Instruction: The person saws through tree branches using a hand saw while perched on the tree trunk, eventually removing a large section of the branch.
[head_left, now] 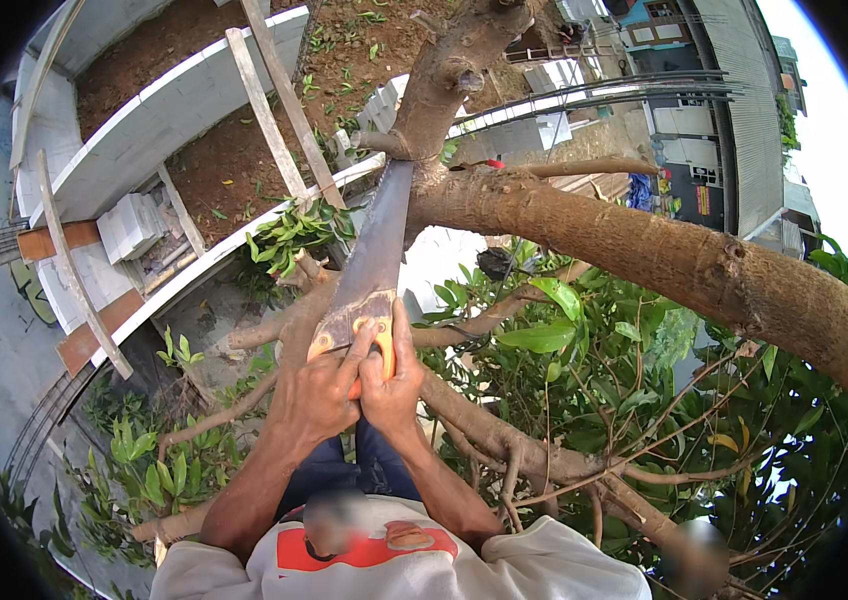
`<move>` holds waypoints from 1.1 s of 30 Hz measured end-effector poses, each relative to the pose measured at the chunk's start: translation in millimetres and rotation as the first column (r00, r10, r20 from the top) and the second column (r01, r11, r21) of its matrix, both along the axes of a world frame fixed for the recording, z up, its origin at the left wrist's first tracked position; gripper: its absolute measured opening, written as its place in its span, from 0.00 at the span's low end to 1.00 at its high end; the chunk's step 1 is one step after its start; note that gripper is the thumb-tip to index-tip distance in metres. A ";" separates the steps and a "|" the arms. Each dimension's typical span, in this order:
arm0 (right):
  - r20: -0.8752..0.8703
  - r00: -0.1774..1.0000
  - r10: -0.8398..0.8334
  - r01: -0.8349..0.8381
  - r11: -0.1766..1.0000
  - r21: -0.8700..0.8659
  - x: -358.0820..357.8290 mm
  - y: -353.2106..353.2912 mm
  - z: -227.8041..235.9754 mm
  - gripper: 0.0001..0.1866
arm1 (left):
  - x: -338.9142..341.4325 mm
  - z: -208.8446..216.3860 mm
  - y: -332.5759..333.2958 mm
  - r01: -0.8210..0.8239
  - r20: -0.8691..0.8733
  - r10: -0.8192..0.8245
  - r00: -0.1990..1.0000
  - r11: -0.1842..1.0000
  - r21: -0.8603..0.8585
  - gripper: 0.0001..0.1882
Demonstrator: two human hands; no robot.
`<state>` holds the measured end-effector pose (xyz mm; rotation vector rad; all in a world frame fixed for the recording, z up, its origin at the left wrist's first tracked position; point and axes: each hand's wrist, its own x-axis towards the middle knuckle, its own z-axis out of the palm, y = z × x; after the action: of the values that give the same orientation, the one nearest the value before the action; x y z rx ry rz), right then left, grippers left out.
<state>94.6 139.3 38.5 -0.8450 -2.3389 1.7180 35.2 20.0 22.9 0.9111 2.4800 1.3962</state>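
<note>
It is bright day, and soft light comes from the white sky (824, 120) far on the right, which glares. Shadows are faint, and the leaves (584, 330) look sharp. The round edges are black, and straight lines bend near them.

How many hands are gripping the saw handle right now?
2. The left hand and the right hand sit side by side on the orange handle of the handsaw, below the thick branch.
</note>
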 end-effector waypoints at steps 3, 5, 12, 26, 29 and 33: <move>-0.072 0.997 0.014 -0.009 0.997 0.082 -13.1 18.1 -7.3 0.38 | -18.7 -19.6 19.8 -0.027 -0.162 0.035 0.986 0.998 0.053 0.45; -0.086 0.996 -0.036 0.047 0.990 0.131 -83.4 49.2 -21.5 0.38 | -60.3 -30.9 47.8 0.012 -0.003 -0.012 1.000 0.996 -0.084 0.44; -0.049 0.997 -0.052 0.056 0.995 0.082 -52.6 43.7 -27.1 0.38 | -37.7 -18.8 35.3 0.076 0.112 -0.062 0.992 0.990 -0.123 0.45; -0.053 0.998 -0.036 0.029 0.992 -0.123 -8.0 46.2 14.9 0.38 | 11.6 24.1 27.1 0.179 0.146 -0.146 0.978 0.953 -0.245 0.47; 0.040 0.998 0.052 -0.048 0.992 -0.114 102.1 14.7 68.4 0.39 | 110.5 62.5 -24.1 0.374 0.222 -0.333 0.916 0.910 -0.178 0.47; 0.217 0.972 -0.091 0.167 0.918 -0.361 211.2 -3.6 102.4 0.39 | 163.5 91.6 -52.7 0.685 0.550 -0.612 0.568 0.723 0.097 0.53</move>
<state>305.8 135.7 141.0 -1.2534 -2.0270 2.1500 198.7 -32.7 114.5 1.0541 1.5209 1.0120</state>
